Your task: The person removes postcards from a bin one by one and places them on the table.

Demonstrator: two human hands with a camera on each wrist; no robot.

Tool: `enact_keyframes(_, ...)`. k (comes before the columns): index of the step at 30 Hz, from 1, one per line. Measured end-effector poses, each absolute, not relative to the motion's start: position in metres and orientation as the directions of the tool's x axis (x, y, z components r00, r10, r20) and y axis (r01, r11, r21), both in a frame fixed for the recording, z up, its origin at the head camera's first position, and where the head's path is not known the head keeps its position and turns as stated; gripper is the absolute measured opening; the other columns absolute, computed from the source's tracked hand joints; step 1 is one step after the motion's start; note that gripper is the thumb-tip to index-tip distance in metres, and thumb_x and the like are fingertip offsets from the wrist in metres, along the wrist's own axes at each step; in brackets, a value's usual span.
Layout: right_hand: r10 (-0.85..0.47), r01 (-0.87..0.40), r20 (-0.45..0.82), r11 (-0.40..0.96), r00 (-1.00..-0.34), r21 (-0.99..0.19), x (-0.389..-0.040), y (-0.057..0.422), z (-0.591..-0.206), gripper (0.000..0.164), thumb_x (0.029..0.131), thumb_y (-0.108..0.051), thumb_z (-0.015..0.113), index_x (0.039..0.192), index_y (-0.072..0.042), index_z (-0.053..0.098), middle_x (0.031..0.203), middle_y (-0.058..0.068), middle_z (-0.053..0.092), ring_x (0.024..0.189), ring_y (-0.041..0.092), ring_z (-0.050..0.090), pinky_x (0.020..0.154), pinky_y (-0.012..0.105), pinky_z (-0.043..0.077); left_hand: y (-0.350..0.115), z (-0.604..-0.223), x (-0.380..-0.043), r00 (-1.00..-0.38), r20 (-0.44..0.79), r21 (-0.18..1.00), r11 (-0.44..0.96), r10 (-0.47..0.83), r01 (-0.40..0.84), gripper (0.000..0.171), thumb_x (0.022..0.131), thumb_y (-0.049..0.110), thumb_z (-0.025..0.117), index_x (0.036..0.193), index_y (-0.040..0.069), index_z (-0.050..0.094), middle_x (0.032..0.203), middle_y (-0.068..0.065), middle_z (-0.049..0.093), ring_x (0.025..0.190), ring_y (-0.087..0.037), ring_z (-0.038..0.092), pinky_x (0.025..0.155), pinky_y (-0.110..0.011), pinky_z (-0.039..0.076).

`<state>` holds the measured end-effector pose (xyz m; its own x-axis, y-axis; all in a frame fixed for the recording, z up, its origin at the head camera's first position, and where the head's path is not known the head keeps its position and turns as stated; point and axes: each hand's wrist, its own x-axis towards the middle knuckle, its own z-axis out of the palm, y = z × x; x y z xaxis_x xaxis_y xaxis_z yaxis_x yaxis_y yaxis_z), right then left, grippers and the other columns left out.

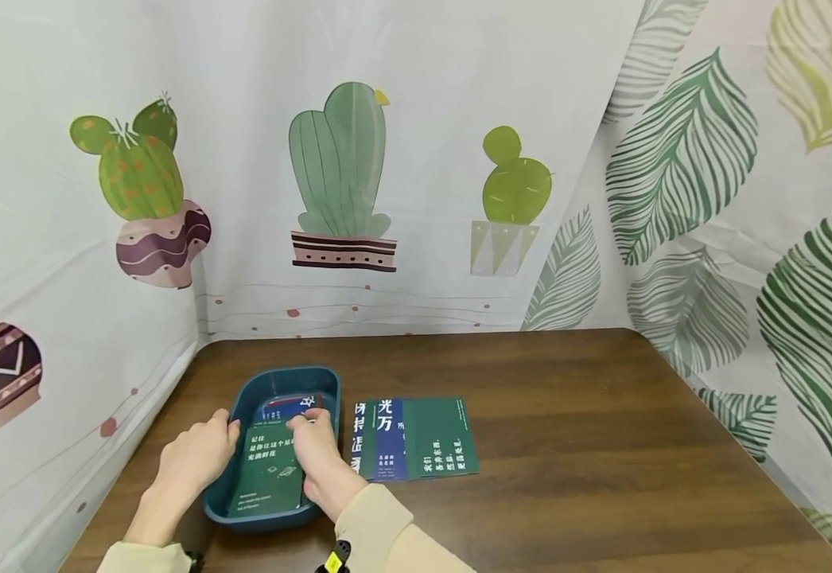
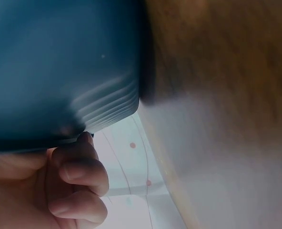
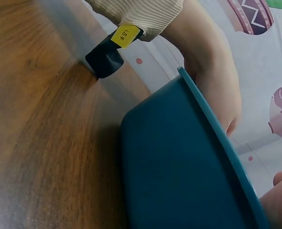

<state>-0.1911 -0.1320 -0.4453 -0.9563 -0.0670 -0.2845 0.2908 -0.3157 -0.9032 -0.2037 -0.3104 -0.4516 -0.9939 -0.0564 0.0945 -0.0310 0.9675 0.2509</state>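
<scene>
A dark teal plastic tray (image 1: 266, 523) stands at the left of the table, with its outer wall seen close up in both wrist views. My left hand (image 1: 197, 454) grips its left rim, the fingers (image 2: 81, 174) curled under the rim from outside. Inside the tray lies a green card (image 1: 269, 469) with white writing, over a blue card (image 1: 280, 410) and a red edge. My right hand (image 1: 323, 458) reaches over the right rim and pinches the green card near its upper right edge; part of those fingers is hidden.
Right of the tray, overlapping printed cards lie on the brown wooden table (image 1: 566, 446): a blue one (image 1: 390, 442) and a green one (image 1: 445, 438) among them. Behind and beside the table hangs a white cloth (image 1: 244, 159) with cactus and leaf prints.
</scene>
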Motion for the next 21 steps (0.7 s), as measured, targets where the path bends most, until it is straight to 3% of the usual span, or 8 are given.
enact_keyframes(5, -0.034, 0.256, -0.255, -0.247, -0.966, -0.935, -0.194, -0.134, -0.448, 0.041, 0.081, 0.001, 0.058, 0.120, -0.006, 0.047, 0.107, 0.012, 0.054, 0.097, 0.031, 0.056, 0.086, 0.050, 0.045, -0.312, -0.452, -0.205, -0.994, 0.093, 0.245, 0.969, -0.050, -0.025, 0.036, 0.102, 0.028, 0.044, 0.110, -0.006, 0.054, 0.092, -0.033, 0.062, 0.077, -0.052, 0.060, 0.061, -0.062, 0.046)
enact_keyframes(10, -0.103, 0.271, -0.257, -0.160, -0.961, -0.949, -0.194, -0.138, -0.452, 0.056, 0.073, 0.011, 0.063, 0.125, -0.002, 0.049, 0.103, 0.012, 0.056, 0.084, 0.025, 0.060, 0.076, 0.042, 0.052, -0.311, -0.452, -0.205, -0.995, 0.087, 0.245, 0.969, -0.047, -0.024, 0.036, 0.101, 0.027, 0.045, 0.109, -0.007, 0.054, 0.090, -0.032, 0.063, 0.076, -0.052, 0.060, 0.060, -0.062, 0.046)
enact_keyframes(16, -0.111, 0.264, -0.254, -0.079, -0.961, -0.961, -0.190, -0.143, -0.452, 0.042, 0.072, 0.014, 0.072, 0.103, -0.005, 0.050, 0.086, 0.007, 0.055, 0.065, 0.021, 0.063, 0.062, 0.041, 0.056, -0.311, -0.451, -0.205, -0.996, 0.074, 0.246, 0.969, -0.052, -0.032, 0.036, 0.101, 0.026, 0.045, 0.110, -0.007, 0.054, 0.090, -0.033, 0.062, 0.076, -0.052, 0.060, 0.060, -0.062, 0.046)
enact_keyframes(21, -0.048, 0.201, -0.201, -0.005, -0.979, -0.980, -0.188, -0.143, -0.453, 0.031, 0.075, 0.012, 0.070, 0.089, -0.005, 0.048, 0.085, 0.008, 0.050, 0.070, 0.022, 0.057, 0.065, 0.041, 0.053, -0.311, -0.451, -0.204, -0.996, 0.076, 0.252, 0.967, -0.051, -0.030, 0.036, 0.102, 0.027, 0.044, 0.111, -0.007, 0.054, 0.091, -0.032, 0.063, 0.076, -0.052, 0.061, 0.060, -0.061, 0.046)
